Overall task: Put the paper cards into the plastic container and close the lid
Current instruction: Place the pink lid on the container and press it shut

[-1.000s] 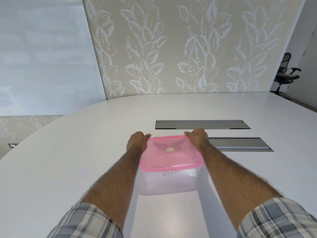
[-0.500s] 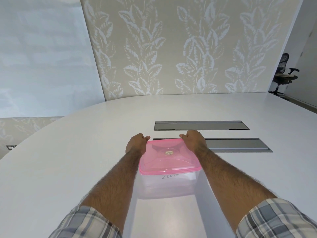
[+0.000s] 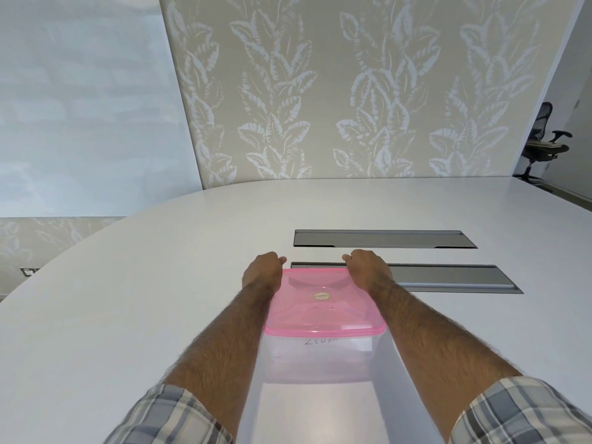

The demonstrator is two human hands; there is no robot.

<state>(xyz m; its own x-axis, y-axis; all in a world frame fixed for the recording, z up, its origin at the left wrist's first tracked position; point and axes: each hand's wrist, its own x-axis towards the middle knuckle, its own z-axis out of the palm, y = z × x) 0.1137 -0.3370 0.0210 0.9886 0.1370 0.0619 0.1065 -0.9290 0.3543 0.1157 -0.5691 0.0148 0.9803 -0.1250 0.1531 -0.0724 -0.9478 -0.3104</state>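
Note:
A clear plastic container (image 3: pixel 317 360) stands on the white table (image 3: pixel 128 315) in front of me, with a pink translucent lid (image 3: pixel 323 302) lying on top of it. A white paper card (image 3: pixel 333 342) with handwriting shows through the front wall. My left hand (image 3: pixel 262 270) curls over the lid's far left corner and my right hand (image 3: pixel 365 267) over its far right corner; the fingers of both wrap down behind the far edge and are mostly hidden.
Two grey cable hatches (image 3: pixel 384 239) (image 3: pixel 455 278) are set into the table just beyond and right of the container. A black office chair (image 3: pixel 544 139) stands at the far right. A leaf-patterned wall rises behind the table.
Both hands stay on the lid's far corners. The right hand has slid slightly inward along the far edge, and the lid sits flatter on the container.

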